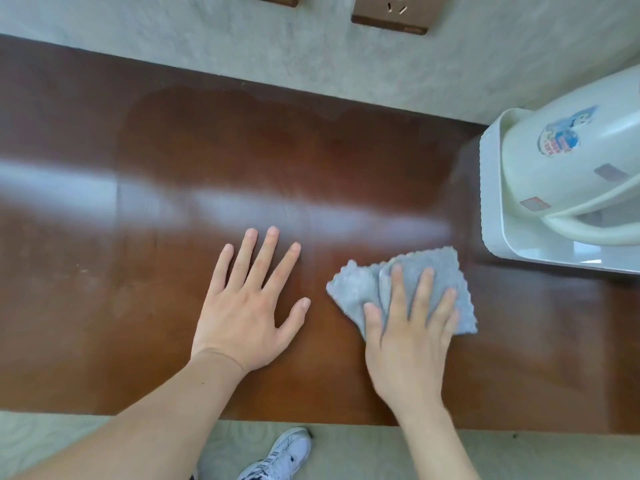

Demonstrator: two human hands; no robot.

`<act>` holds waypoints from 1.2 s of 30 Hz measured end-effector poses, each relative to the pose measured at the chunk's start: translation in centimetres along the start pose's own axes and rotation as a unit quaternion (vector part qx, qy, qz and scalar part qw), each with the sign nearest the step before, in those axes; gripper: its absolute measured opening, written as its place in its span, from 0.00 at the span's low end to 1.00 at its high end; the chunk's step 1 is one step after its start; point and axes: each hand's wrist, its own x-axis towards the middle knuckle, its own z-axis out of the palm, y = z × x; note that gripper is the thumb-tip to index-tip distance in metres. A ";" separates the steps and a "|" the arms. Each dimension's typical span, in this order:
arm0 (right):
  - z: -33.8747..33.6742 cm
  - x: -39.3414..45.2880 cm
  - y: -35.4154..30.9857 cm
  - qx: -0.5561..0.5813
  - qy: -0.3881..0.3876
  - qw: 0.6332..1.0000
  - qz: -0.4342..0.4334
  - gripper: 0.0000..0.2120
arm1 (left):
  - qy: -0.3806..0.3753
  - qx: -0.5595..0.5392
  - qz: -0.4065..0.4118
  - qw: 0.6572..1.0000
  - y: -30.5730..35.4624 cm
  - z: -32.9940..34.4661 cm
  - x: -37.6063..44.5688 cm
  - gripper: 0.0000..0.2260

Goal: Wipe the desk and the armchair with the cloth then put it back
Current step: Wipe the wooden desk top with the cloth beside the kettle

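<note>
On the desk [173,150], right hand [408,344] presses cloth [415,271]; left hand [242,306] splayed flat.

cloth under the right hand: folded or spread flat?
Loosely folded. The grey cloth shows overlapping layers and a crease beside the right hand, which presses it onto the desk.

The bench [242,150] is a glossy reddish brown, with a pale streak of reflected light across its middle. The cloth [408,282] is plain light grey-blue with a scalloped edge. At the right, a cream kettle [568,161] carries a blue and red sticker and stands on a white tray [491,209]. The far wall [311,57] is mottled grey-green. The shoe [277,459] is white with dark stripes, on pale green carpet [346,452].
</note>
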 end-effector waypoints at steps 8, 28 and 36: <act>-4.5 17.6 0.7 0.016 0.034 0.999 0.022 0.31 | -0.001 0.003 -0.005 1.000 0.1 -0.1 0.1 0.32; -2.0 11.0 -5.3 0.038 0.046 0.998 0.010 0.28 | 0.010 0.001 -0.005 1.000 0.1 -0.2 0.1 0.32; -3.6 17.9 -8.4 0.022 0.033 0.996 -0.081 0.27 | 0.010 0.010 -0.009 1.000 0.2 -0.2 0.1 0.32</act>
